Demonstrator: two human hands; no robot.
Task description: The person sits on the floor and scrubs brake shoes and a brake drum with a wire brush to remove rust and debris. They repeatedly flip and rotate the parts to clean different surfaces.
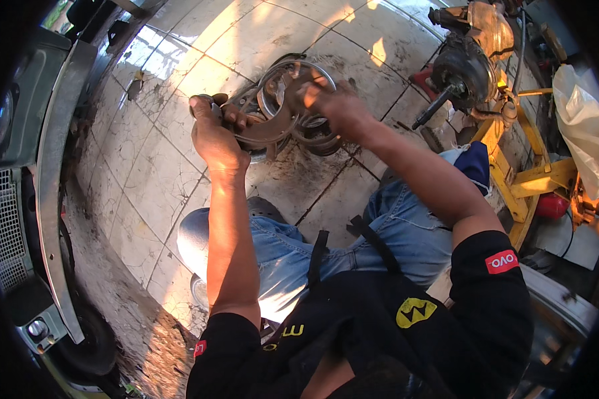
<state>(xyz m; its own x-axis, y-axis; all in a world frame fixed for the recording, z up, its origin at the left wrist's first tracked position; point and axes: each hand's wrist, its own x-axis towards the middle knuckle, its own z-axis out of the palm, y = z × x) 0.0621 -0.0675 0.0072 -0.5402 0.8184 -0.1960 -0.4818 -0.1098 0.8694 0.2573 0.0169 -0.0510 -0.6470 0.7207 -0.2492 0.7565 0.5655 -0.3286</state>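
My left hand (214,136) is closed round one end of a curved brown metal piece that looks like a brake shoe (271,130). Its crescent shape is held up off the floor. My right hand (339,106) is at the far end of the same piece, smeared by motion. Whether its fingers grip the shoe or some small thing cannot be made out. Beneath and behind the shoe, a shiny metal ring (325,72) and a stack of dark round parts (321,147) lie on the tiles, partly hidden by my hands.
Dirty white floor tiles (180,149) spread around me. At the right, a greasy axle-like assembly with a shaft (439,106) rests by a yellow metal stand (544,178), near a whitish plastic sheet (579,113). A vehicle's front with its metal bumper (53,173) borders the left.
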